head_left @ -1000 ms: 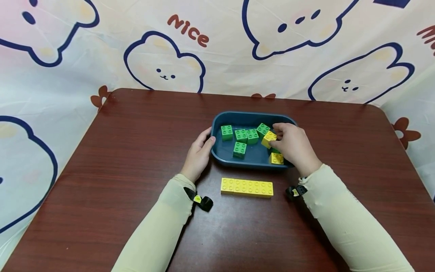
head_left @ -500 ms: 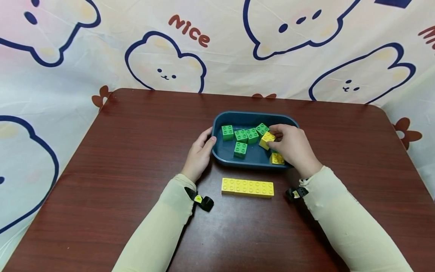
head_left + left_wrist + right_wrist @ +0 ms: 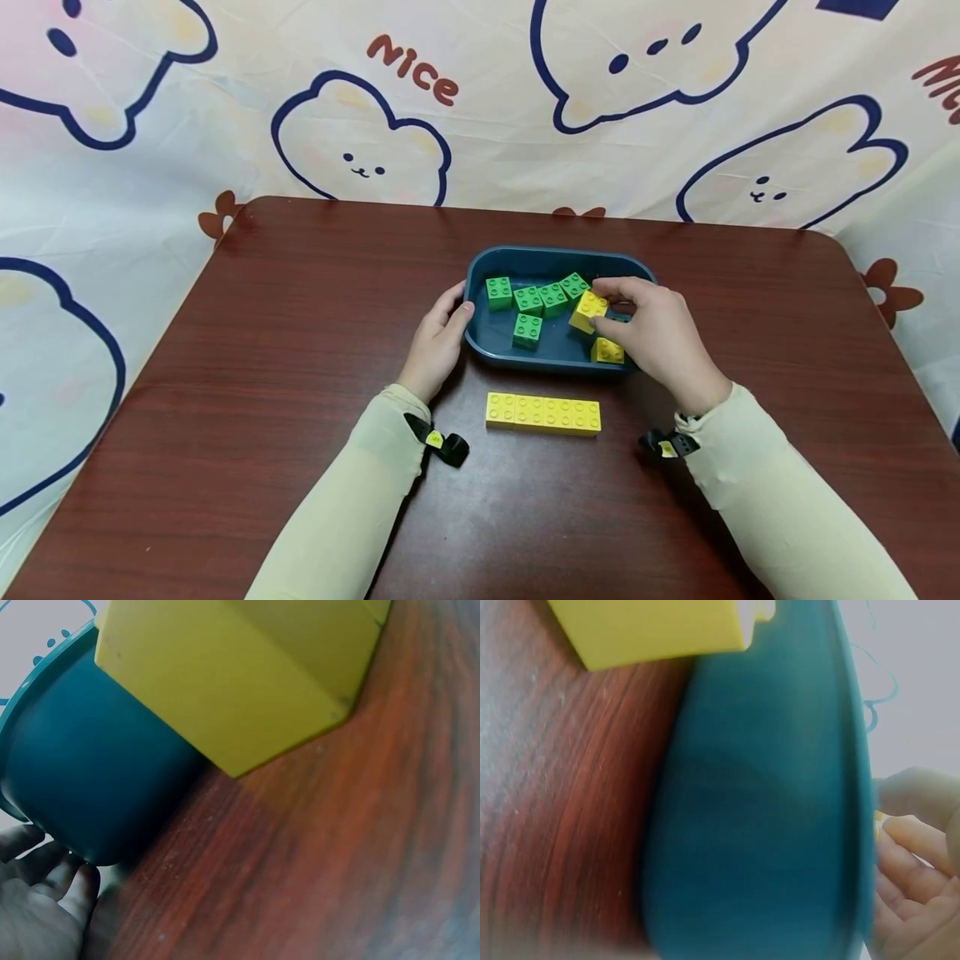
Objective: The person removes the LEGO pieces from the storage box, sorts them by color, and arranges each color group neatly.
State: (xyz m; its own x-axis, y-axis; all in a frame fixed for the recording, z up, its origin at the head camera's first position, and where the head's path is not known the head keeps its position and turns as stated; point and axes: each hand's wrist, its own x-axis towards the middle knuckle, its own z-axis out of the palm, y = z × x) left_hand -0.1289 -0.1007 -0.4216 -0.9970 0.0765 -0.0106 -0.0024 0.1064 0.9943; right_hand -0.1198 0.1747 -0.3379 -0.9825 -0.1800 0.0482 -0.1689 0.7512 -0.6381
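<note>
In the head view, my left hand (image 3: 435,343) rests against the left end of a dark blue tray (image 3: 555,363), thumb at the rim. The left wrist view has its fingertips on the tray's outer wall (image 3: 90,757). Thumb and fingers of my right hand (image 3: 663,337) pinch a yellow toy building brick (image 3: 588,312) over the tray's right half. Just in front of it in the tray lies another yellow brick (image 3: 608,351). Several green bricks (image 3: 527,331) lie in the tray's left and middle. The right hand hides part of the tray's right end.
A bar of yellow bricks in a row (image 3: 543,413) lies on the brown table (image 3: 300,375), in front of the tray and between my forearms. Behind the table hangs a pale cartoon-printed cloth (image 3: 510,150).
My right hand has shifted slightly left and nearer with the pinched yellow brick, and its wrist has swung outward to the right. My left hand has stayed at the tray's end.
</note>
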